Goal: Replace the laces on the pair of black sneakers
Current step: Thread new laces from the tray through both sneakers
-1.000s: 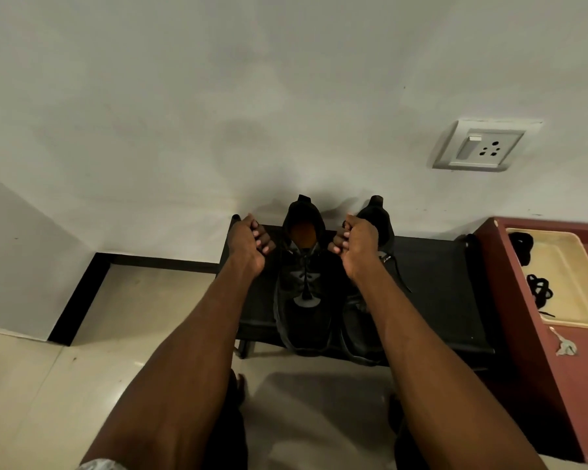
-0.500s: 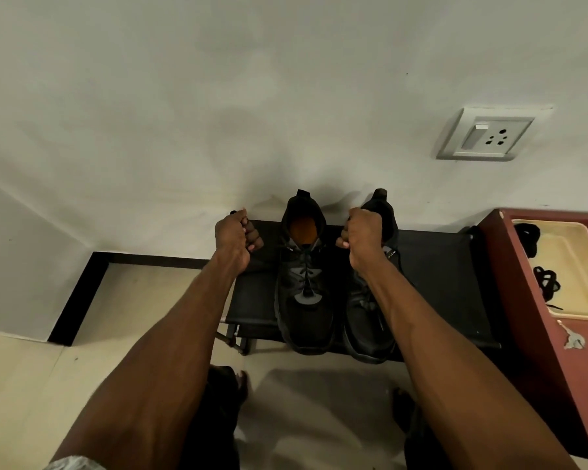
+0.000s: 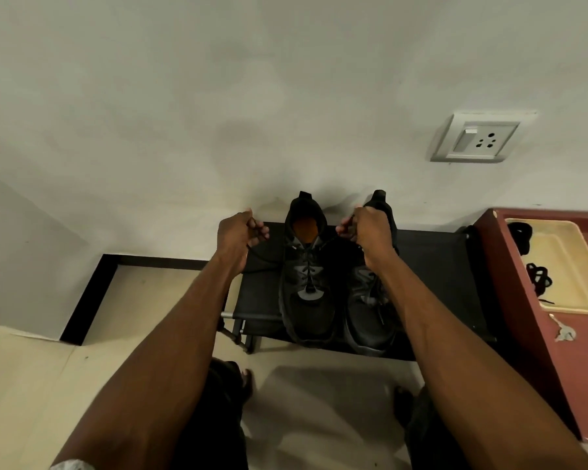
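Two black sneakers stand side by side on a low black rack (image 3: 431, 266), toes toward me. The left sneaker (image 3: 308, 276) shows an orange insole and a black lace (image 3: 309, 266) threaded up its front. My left hand (image 3: 240, 235) pinches one end of that lace to the left of the shoe's collar. My right hand (image 3: 367, 232) pinches the other end on the right, and my right forearm covers part of the right sneaker (image 3: 364, 320). Both lace ends run taut from the top eyelets out to my fingers.
A reddish table (image 3: 523, 300) stands at the right with a cream tray (image 3: 571, 266) holding bundles of black laces (image 3: 538, 278). A small metal object (image 3: 564, 332) lies on the table. A wall socket (image 3: 479, 139) is above. My feet are on the floor below.
Both hands have spread a little farther apart, drawing the lace ends outward from the left sneaker. The view has shifted slightly.
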Action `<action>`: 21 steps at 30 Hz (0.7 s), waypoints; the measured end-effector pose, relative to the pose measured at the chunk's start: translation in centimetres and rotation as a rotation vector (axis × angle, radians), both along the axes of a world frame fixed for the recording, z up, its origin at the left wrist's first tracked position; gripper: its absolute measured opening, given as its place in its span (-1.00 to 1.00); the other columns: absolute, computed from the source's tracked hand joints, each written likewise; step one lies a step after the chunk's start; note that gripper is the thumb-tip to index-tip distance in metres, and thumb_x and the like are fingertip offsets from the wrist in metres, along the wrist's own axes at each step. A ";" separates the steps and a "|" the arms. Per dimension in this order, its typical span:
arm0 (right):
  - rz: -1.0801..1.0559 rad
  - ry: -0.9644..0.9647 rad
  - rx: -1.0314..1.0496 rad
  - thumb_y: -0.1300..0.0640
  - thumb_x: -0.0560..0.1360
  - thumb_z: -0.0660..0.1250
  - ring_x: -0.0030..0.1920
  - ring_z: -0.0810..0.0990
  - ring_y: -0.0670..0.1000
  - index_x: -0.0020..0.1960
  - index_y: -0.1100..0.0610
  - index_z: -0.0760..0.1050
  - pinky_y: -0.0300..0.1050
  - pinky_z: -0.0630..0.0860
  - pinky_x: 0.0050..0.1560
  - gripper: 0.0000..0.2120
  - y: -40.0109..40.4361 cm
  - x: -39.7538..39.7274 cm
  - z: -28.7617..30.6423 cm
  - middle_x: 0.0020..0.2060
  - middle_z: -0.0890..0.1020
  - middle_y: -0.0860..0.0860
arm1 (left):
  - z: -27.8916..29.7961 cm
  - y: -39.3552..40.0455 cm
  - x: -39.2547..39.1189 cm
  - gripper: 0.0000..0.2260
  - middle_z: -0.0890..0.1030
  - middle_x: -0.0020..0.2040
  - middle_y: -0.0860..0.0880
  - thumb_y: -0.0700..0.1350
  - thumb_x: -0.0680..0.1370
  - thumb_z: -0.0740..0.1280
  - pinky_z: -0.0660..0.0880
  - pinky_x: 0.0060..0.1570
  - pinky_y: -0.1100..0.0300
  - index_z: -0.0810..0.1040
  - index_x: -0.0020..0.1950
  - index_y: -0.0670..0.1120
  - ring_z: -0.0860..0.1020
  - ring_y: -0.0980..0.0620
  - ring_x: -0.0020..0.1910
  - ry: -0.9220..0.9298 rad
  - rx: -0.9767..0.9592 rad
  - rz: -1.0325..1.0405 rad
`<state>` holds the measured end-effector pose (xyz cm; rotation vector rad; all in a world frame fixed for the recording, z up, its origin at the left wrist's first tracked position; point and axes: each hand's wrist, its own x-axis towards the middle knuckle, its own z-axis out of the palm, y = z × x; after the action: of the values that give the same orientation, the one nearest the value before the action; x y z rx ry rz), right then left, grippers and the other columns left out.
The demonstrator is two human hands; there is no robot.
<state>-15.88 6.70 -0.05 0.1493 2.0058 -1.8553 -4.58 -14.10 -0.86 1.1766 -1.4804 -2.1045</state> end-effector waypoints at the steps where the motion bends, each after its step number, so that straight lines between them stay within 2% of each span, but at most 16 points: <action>1: 0.041 0.047 0.051 0.12 0.66 0.12 -0.32 0.58 0.03 -0.09 0.25 0.48 -0.14 0.52 -0.27 -0.72 0.6 0.3 0.6 -0.29 0.60 0.11 | 0.7 0.4 0.6 -0.70 0.56 -0.29 -0.09 -0.12 0.66 0.25 0.60 -0.15 0.03 0.46 -0.27 -0.15 0.56 0.01 -0.33 -0.059 -0.067 -0.036; 3: 0.126 0.109 0.191 0.01 0.68 0.13 -0.23 0.61 0.06 -0.08 0.22 0.51 -0.04 0.51 -0.13 -0.67 1.3 1.3 1.4 -0.22 0.64 0.15 | 1.8 1.2 1.7 -0.74 0.57 -0.28 -0.09 -0.10 0.64 0.30 0.56 -0.18 0.09 0.52 -0.23 -0.15 0.54 0.02 -0.35 -0.163 -0.148 -0.094; 5: 0.263 0.134 0.301 -0.02 0.67 0.17 -0.26 0.64 0.06 -0.04 0.16 0.45 -0.01 0.51 -0.10 -0.73 2.1 2.8 2.9 -0.20 0.67 0.16 | 3.5 2.5 3.2 -0.72 0.60 -0.32 -0.10 -0.09 0.63 0.31 0.54 -0.31 0.18 0.52 -0.25 -0.16 0.55 0.02 -0.42 -0.208 -0.178 -0.177; 7: 0.359 0.136 0.369 0.04 0.66 0.23 -0.34 0.62 0.05 -0.06 0.10 0.37 -0.05 0.51 -0.16 -0.83 3.1 4.1 5.6 -0.27 0.65 0.15 | 6.0 3.8 4.5 -0.71 0.61 -0.34 -0.12 -0.11 0.61 0.34 0.54 -0.30 0.17 0.52 -0.29 -0.19 0.56 -0.01 -0.44 -0.248 -0.253 -0.282; 9: 0.390 0.161 0.450 0.12 0.63 0.28 -0.36 0.58 0.07 -0.20 0.12 0.36 -0.02 0.54 -0.20 -0.76 4.0 5.0 8.8 -0.35 0.59 0.11 | 9.2 4.7 5.5 -0.73 0.62 -0.35 -0.11 -0.11 0.59 0.36 0.49 -0.24 0.13 0.55 -0.29 -0.18 0.55 -0.01 -0.39 -0.305 -0.369 -0.353; 10: 0.410 0.165 0.492 0.14 0.61 0.30 -0.39 0.55 0.07 -0.23 0.16 0.38 -0.06 0.53 -0.28 -0.75 4.5 5.6 10.4 -0.37 0.55 0.10 | 10.9 5.0 5.9 -0.73 0.61 -0.36 -0.10 -0.11 0.59 0.36 0.46 -0.26 0.15 0.54 -0.29 -0.16 0.54 -0.01 -0.38 -0.325 -0.370 -0.380; 12: 0.452 0.176 0.529 0.22 0.59 0.31 -0.46 0.46 0.03 -0.23 0.22 0.42 -0.21 0.39 -0.49 -0.77 5.2 6.5 13.9 -0.40 0.49 0.09 | 14.5 5.4 6.5 -0.72 0.56 -0.42 -0.06 -0.13 0.62 0.32 0.39 -0.33 0.19 0.49 -0.29 -0.13 0.50 0.00 -0.42 -0.332 -0.345 -0.434; 15: 0.455 0.198 0.434 0.31 0.57 0.27 -0.44 0.41 -0.01 -0.10 0.24 0.49 -0.22 0.36 -0.43 -0.92 6.0 7.6 19.2 -0.36 0.48 0.09 | 20.1 6.0 7.3 -0.79 0.51 -0.41 -0.05 -0.19 0.64 0.26 0.35 -0.37 0.20 0.50 -0.19 -0.14 0.43 0.07 -0.51 -0.318 -0.426 -0.471; 17: 0.437 0.164 0.327 0.29 0.57 0.25 -0.44 0.43 -0.02 -0.05 0.21 0.55 -0.25 0.38 -0.40 -0.90 6.3 8.0 22.9 -0.36 0.49 0.06 | 23.9 6.4 7.8 -0.87 0.54 -0.33 -0.09 -0.25 0.64 0.24 0.41 -0.36 0.20 0.52 -0.10 -0.17 0.46 0.07 -0.47 -0.242 -0.465 -0.436; 19: 0.453 0.121 0.207 0.27 0.59 0.25 -0.40 0.52 -0.03 -0.04 0.20 0.56 -0.22 0.45 -0.33 -0.88 6.3 8.4 26.5 -0.34 0.55 0.04 | 27.0 6.6 8.3 -0.91 0.61 -0.25 -0.12 -0.26 0.61 0.26 0.49 -0.30 0.19 0.56 -0.02 -0.19 0.54 0.05 -0.40 -0.136 -0.460 -0.408; 21: 0.477 0.066 0.057 0.22 0.61 0.23 -0.27 0.66 -0.01 -0.04 0.18 0.55 -0.14 0.53 -0.13 -0.87 6.2 9.1 29.8 -0.24 0.67 0.06 | 29.6 6.9 8.5 -0.91 0.69 -0.15 -0.16 -0.24 0.59 0.31 0.55 -0.20 0.17 0.58 0.06 -0.19 0.64 0.02 -0.31 -0.021 -0.383 -0.407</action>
<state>-6.79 12.91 29.77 -0.3505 1.9251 -1.5149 3.96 -7.20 28.74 0.8074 -2.1608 -1.9071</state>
